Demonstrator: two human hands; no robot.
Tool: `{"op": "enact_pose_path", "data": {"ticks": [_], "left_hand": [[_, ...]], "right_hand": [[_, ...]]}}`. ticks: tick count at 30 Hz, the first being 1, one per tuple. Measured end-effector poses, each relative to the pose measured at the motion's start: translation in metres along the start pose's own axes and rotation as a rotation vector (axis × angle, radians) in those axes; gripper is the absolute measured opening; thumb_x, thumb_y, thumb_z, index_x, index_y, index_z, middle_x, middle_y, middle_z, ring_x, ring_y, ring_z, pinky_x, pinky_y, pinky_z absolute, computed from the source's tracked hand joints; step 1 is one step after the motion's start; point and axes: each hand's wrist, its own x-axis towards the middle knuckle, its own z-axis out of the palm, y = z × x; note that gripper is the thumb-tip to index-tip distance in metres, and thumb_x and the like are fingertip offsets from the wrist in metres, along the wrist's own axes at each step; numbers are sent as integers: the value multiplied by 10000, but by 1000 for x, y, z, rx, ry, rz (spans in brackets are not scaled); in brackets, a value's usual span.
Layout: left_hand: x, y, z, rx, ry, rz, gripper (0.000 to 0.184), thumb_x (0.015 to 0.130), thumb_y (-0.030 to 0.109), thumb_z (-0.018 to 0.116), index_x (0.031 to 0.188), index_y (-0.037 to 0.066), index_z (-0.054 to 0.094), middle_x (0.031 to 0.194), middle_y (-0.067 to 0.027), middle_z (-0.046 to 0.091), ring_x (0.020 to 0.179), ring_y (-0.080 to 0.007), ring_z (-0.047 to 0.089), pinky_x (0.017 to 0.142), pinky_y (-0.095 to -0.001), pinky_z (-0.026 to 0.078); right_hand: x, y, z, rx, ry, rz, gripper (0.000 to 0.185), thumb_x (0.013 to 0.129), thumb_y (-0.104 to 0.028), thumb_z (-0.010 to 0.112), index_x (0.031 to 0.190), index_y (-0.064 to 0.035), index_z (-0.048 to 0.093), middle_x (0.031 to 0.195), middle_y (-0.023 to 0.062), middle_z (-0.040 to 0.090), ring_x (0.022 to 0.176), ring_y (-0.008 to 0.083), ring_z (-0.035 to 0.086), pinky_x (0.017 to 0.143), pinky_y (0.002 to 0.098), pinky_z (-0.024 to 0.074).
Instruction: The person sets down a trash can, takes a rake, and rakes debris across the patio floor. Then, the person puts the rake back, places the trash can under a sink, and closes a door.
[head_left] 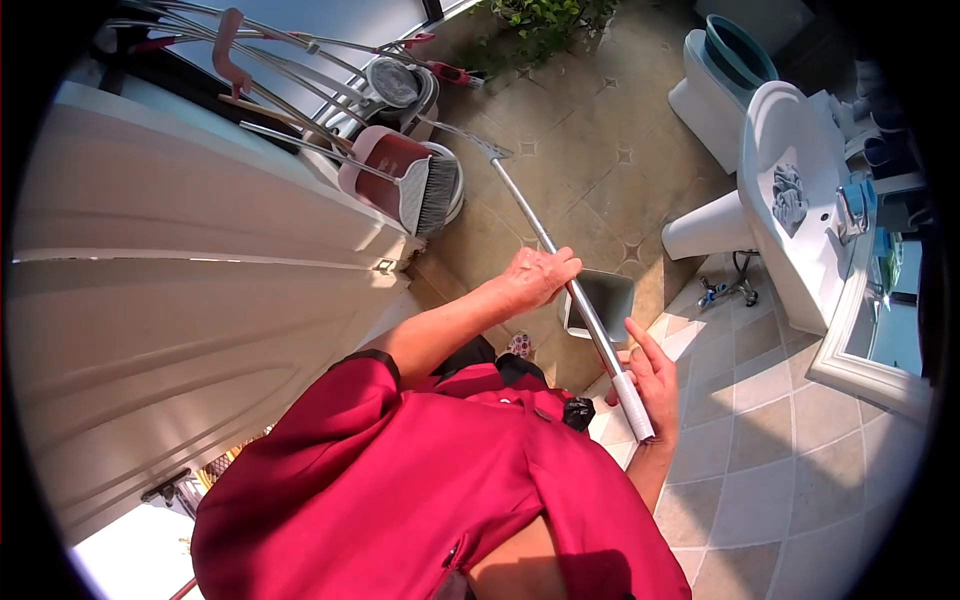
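A long silver metal pole (524,205) runs diagonally in front of me, its narrow, flattened head away from me near the floor; I cannot make out the head's kind. My left hand (540,277) is closed around the middle of the shaft. Close to the pale ribbed grip at the near end is my right hand (654,385). It holds the pole loosely, with some fingers behind the grip and others stretched out. Beneath the shaft stands an open, light-coloured bin (612,300), partly covered by the pole.
To the left, a pink dustpan (375,165), a broom with grey bristles (437,195) and several long handles lean together beside a white panelled door (200,270). On the right are a pedestal washbasin (765,130) with a cloth (789,198) and a toilet (705,110). A plant (550,15) stands at the back.
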Motion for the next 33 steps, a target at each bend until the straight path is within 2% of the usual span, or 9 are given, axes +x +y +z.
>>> {"op": "enact_pose_path", "data": {"ticks": [2, 9, 12, 14, 15, 16, 23, 32, 33], "left_hand": [[25, -26, -42, 28, 193, -114, 145, 725, 142, 556, 768, 87, 429, 749, -73, 484, 631, -273, 552, 479, -370, 426], [52, -142, -190, -168, 718, -315, 129, 661, 29, 544, 761, 85, 484, 682, -78, 505, 624, -288, 528, 498, -302, 402], [56, -196, -225, -481, 824, -511, 61, 775, 99, 545, 761, 79, 489, 720, -58, 585, 612, -142, 581, 511, -228, 420], [59, -230, -250, -618, 1013, -459, 112, 807, 157, 541, 757, 72, 489, 711, -18, 588, 591, -80, 558, 515, -207, 423], [56, -245, -268, -511, 968, -629, 148, 814, 183, 543, 777, 47, 499, 698, -5, 570, 555, -85, 545, 518, -198, 424], [54, -269, -278, -528, 1042, -401, 88, 827, 142, 521, 847, 63, 489, 778, -21, 571, 642, -121, 603, 508, -166, 420], [35, -388, -336, -549, 1209, -824, 187, 817, 206, 526, 843, 21, 510, 745, -65, 592, 571, -154, 616, 430, -181, 427], [-15, -502, -385, -342, 1451, -1102, 205, 795, 182, 508, 873, -7, 493, 758, -78, 587, 531, -190, 614, 377, -194, 451], [-23, -515, -386, -360, 1490, -1187, 332, 766, 154, 504, 1015, -53, 430, 794, -111, 566, 545, -182, 611, 393, -198, 460]], "right_hand": [[30, -10, -20, -106, 65, -149, 466, 850, -261, 461, 1231, -22, 341, 760, 87, 570, 465, 91, 508, 407, 197, 424], [138, -29, -18, -183, -70, 85, 456, 848, -298, 460, 1211, -39, 366, 750, 86, 583, 465, 102, 511, 398, 196, 389], [210, -27, -7, -339, -62, 73, 495, 829, -317, 488, 1182, 15, 384, 729, 72, 587, 562, 88, 511, 464, 180, 371], [254, -32, 0, -374, -49, 142, 526, 813, -330, 511, 1166, 43, 394, 707, 76, 587, 579, 87, 491, 510, 199, 360], [272, -40, 8, -378, -22, 164, 518, 812, -325, 514, 1159, 44, 402, 698, 77, 587, 592, 88, 499, 526, 204, 366], [290, -47, 17, -377, 8, 182, 510, 811, -319, 517, 1152, 44, 409, 688, 77, 587, 604, 88, 508, 542, 209, 373], [398, -67, 7, -542, 44, 123, 402, 809, -239, 529, 1106, 25, 474, 895, 103, 571, 766, 113, 537, 695, 252, 424], [566, -83, -32, -690, -255, 31, 347, 790, -185, 527, 1069, 20, 506, 825, 87, 586, 625, 106, 518, 529, 227, 425], [587, -93, -35, -705, -262, 48, 351, 789, -190, 529, 1068, 22, 506, 811, 85, 586, 625, 104, 516, 531, 228, 425]]}}
